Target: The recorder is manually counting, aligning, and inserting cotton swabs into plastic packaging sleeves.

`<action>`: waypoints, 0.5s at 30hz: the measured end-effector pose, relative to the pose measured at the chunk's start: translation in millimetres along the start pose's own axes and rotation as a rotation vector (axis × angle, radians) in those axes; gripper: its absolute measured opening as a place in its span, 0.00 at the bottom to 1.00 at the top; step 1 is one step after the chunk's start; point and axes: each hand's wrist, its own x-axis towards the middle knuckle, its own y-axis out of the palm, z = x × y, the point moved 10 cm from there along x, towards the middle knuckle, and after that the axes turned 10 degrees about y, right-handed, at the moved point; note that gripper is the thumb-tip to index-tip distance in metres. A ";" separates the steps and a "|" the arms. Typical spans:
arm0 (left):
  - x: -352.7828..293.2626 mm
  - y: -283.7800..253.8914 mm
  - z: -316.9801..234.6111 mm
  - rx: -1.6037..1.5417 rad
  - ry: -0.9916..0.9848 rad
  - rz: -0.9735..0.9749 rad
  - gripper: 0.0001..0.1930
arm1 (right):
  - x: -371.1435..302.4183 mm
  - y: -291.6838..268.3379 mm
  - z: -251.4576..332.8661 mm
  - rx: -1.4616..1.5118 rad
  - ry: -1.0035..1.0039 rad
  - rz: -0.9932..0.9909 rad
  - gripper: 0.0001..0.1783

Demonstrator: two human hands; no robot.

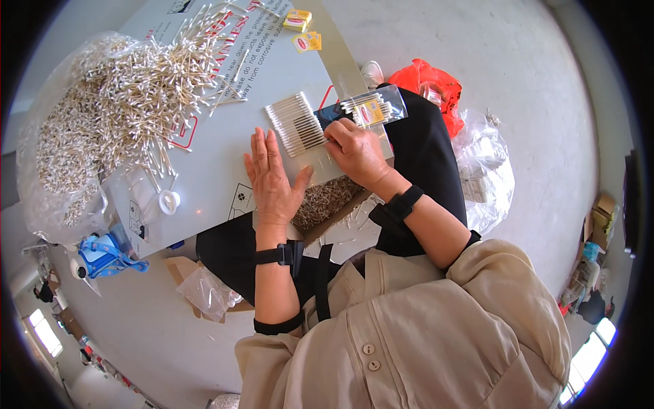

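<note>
Cotton swabs lay side by side in a neat row near the middle of the worktop, just beyond and between the two hands, which were apart from each other. At the row's near left, the left hand was spread flat, palm down, thumb out to the right; the right hand was curled at the row's right edge, and whether its fingertips pinched a stick could not be told. Good handling here, in my judgement, called for light, level pressure from both sides, so that the slender sticks stayed parallel and their tips even; a hard push would probably have made some roll or ride up. Just right of the row, a clear packet held more swabs and a yellow card, close enough to be knocked by the right knuckles. Farther out, a loose heap of swabs spilled from a plastic bag at the left, and a carton of swabs sat below the near edge.
</note>
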 end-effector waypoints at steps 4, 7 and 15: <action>-0.4 -0.8 -7.6 0.004 0.023 0.005 0.50 | -0.8 1.9 -0.8 -0.041 0.005 -0.016 0.08; -0.5 6.8 -17.9 0.040 0.062 0.097 0.49 | -1.7 2.6 -2.0 -0.025 0.004 -0.012 0.09; 0.4 21.2 -22.9 0.145 0.064 0.181 0.44 | -2.9 0.8 -0.1 -0.006 -0.027 -0.018 0.06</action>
